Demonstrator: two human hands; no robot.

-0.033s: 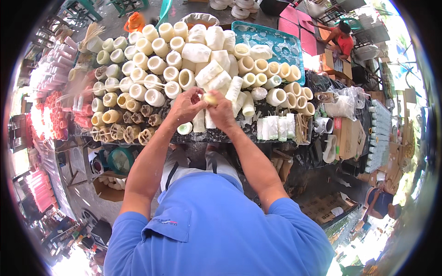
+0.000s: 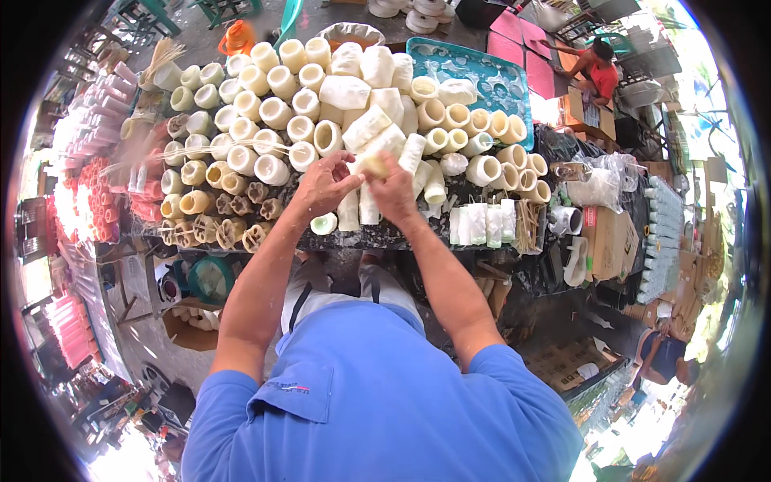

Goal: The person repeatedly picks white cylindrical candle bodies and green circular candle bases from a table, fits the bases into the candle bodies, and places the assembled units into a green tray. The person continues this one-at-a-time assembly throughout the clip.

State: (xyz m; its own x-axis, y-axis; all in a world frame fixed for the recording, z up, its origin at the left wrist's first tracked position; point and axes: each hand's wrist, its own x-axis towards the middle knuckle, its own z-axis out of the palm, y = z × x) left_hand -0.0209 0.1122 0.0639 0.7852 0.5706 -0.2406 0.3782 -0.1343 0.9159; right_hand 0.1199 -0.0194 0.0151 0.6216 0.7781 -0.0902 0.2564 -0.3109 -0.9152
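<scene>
Over the near edge of the table, both my hands are close together. My left hand [image 2: 325, 186] is closed, thumb and fingers pinched; whatever sits between them is too small to make out. My right hand [image 2: 392, 191], smeared by motion, grips a small pale yellow lump [image 2: 374, 166] beside the left fingertips. Just beyond lie white wax-like blocks [image 2: 368, 127], stacked and leaning on one another. A short white cylinder with a greenish hollow [image 2: 324, 223] rests below my left hand. Pale thin strands [image 2: 241, 147] stretch leftward across the hollow cream cylinders [image 2: 271, 169].
A teal tray [image 2: 474, 72] with white residue lies at the back. White upright pieces [image 2: 482, 223] and a stick bundle [image 2: 526, 225] stand at the right front. Pink cylinders [image 2: 96, 197] crowd the left. Cardboard boxes [image 2: 610, 241] stand right; a person in red [image 2: 598, 71] sits far right.
My right hand has shifted slightly down and right with the pale lump and is more blurred. My left hand stays nearly in place.
</scene>
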